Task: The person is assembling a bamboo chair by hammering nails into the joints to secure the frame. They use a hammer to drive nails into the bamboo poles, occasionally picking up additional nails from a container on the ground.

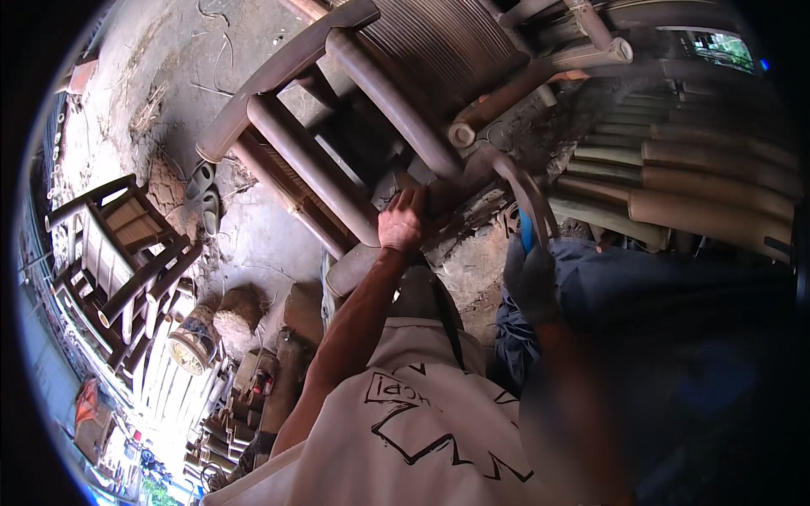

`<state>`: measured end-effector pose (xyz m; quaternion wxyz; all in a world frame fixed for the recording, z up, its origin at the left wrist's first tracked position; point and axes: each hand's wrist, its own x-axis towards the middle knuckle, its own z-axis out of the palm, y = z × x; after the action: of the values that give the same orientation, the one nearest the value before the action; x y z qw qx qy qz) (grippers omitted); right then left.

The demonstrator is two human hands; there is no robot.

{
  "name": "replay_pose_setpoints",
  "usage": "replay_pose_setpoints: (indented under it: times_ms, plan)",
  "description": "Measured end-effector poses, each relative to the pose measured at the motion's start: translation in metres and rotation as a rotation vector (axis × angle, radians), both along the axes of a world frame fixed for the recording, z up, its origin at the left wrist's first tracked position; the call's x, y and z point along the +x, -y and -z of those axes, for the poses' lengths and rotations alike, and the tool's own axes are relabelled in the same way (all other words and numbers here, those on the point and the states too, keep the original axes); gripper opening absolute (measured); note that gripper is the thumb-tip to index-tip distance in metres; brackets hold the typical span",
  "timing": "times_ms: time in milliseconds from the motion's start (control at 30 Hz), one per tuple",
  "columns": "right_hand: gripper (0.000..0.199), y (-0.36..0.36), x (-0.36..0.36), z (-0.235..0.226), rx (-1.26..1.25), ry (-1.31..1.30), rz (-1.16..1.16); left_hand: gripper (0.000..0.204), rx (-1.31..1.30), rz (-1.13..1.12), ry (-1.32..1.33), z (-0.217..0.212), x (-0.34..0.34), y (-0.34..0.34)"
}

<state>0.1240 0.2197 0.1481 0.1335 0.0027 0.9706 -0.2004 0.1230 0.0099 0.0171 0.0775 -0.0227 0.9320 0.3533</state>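
White shirt [422, 438] with black line print fills the bottom of the view, closest to the lens. Left forearm runs up from it to the left hand [402, 221], bare, fingers laid flat and pressed on a dark bamboo frame [337, 181], at the point where its thick poles meet near a stump-like block [472, 261]. No closed grip there, just palm and fingers on the wood. Right hand [531, 282] in a grey glove, blurred, wrapped around a blue handle [526, 229] of a curved metal tool [527, 190]; the blade arcs up and left toward the pole joint beside the left hand. Grip looks closed on the handle. Blue trousers [607, 287] just right of the glove. Frame lies tilted across the top centre, poles running from upper right down to lower left, slatted panel [447, 42] above. Stack of cut bamboo poles [692, 177] at right edge. Grey sandals [202, 194] on the concrete floor [253, 244] left of the frame. Finished bamboo chair [118, 253] at far left, well apart from the hands. Round stone [236, 312] and scattered tools [253, 388] lower left, too small to tell.
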Motion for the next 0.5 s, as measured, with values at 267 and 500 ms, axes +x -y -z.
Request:
replay_pose_setpoints:
  times_ms: [267, 500]
  plan:
    - [0.027, -0.017, 0.002, 0.028, 0.423, -0.039, -0.300, 0.064, -0.013, 0.047, 0.026, 0.010, -0.001, 0.002]
    - [0.032, 0.041, -0.012, -0.026, -0.266, 0.334, 0.065, 0.091, 0.249, 0.308, 0.442, -0.063, 0.021, -0.001]
